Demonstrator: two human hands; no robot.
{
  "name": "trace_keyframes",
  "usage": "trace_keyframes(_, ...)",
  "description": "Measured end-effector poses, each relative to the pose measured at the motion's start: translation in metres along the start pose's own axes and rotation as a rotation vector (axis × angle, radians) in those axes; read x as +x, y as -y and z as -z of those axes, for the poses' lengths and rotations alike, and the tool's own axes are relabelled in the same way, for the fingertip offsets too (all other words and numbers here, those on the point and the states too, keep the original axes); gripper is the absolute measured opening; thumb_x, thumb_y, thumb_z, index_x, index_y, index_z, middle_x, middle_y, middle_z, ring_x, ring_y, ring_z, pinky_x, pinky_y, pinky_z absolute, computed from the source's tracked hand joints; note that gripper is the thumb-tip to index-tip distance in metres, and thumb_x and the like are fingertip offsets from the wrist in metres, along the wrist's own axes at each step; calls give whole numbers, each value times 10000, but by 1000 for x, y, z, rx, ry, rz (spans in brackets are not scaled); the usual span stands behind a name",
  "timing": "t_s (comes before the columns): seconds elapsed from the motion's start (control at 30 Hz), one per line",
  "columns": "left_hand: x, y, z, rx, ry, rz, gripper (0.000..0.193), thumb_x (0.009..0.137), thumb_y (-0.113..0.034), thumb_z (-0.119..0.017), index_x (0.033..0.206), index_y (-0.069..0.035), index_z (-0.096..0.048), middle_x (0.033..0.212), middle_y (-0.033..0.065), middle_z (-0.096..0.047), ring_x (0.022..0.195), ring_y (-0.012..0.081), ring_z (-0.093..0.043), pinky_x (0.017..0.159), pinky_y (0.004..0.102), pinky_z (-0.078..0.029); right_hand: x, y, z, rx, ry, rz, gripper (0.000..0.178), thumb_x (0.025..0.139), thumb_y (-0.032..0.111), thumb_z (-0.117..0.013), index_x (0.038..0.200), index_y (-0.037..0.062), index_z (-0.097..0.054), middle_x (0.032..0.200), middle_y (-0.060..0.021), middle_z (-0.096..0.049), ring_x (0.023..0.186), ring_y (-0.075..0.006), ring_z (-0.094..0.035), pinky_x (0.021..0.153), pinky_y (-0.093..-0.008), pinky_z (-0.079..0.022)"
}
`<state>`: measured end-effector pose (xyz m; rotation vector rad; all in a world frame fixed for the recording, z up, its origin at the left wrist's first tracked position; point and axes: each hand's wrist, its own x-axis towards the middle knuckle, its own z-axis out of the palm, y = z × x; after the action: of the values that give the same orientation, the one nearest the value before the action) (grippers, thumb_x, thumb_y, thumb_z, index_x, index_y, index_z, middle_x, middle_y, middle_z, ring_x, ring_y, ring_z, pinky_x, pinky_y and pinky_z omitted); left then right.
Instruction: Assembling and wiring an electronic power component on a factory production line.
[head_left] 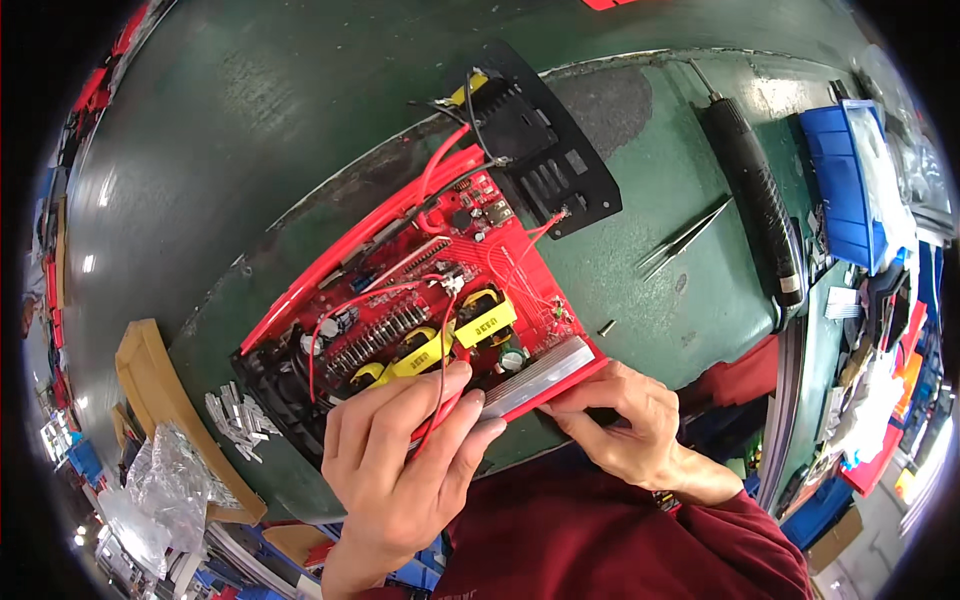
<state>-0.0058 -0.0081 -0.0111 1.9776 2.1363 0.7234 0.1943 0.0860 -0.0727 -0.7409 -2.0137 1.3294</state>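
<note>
An opened red metal housing [375, 235] lies at an angle on the green bench, with a red circuit board [525, 265] inside. Two yellow-wrapped transformers [485, 323] sit on the board, and a ribbed silver heat sink [540, 378] runs along its near side. Thin red wires cross it. At the far end, a black end panel [585, 195] hangs on by its wires. My left hand [395, 450] is closed over the near edge, its fingertips by a loose wire and the heat sink. Curled round the near right corner is my right hand [630, 425], its fingertips partly hidden below.
A small screw [606, 328] lies right of the housing. Farther right are tweezers [690, 238], a black electric screwdriver [752, 185] and a blue bin [845, 180]. Small metal bars [238, 420], a cardboard tray [160, 375] and clear plastic bags [170, 470] lie at left.
</note>
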Motion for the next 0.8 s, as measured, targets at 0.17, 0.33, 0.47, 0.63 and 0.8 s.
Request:
trace_keyframes(0.17,3,-4,2,22,12,-1,254,803,-232,-843,992,-83,-762,1123,30,-718,945,221,-663,774,360,-472,-1,-1,-1,35,-21,-12,283,746,-83,-842,937,32,-667,890,-126,-749,780,-211,-739,677,-304,-574)
trace_keyframes(0.33,4,-3,-2,31,-1,16,254,809,-262,-836,974,-82,-765,1109,27,-721,928,223,-666,773,364,-468,0,-3,-4,51,-52,3,285,738,-82,-849,923,27,-661,862,-121,-745,765,-204,-738,657,-300,-573)
trace_keyframes(0.47,3,-3,-2,15,-10,30,253,807,-270,-835,977,-95,-770,1100,21,-723,921,219,-661,777,365,-462,0,-1,-5,56,-67,-22,284,738,-85,-847,908,31,-652,848,-120,-743,741,-204,-735,639,-295,-570)
trace_keyframes(0.63,5,-4,-4,-1,13,54,255,806,-276,-835,997,-118,-773,1085,11,-721,912,210,-651,771,361,-455,-2,-5,-6,47,-79,-15,290,738,-75,-854,898,35,-640,856,-126,-746,741,-204,-738,628,-296,-568)
trace_keyframes(0.8,6,-5,-3,31,13,56,243,820,-281,-827,998,-126,-773,1078,2,-719,901,202,-647,768,356,-451,2,-5,-14,111,-155,3,248,737,-98,-802,897,38,-670,791,-74,-706,647,-188,-672,541,-299,-519)
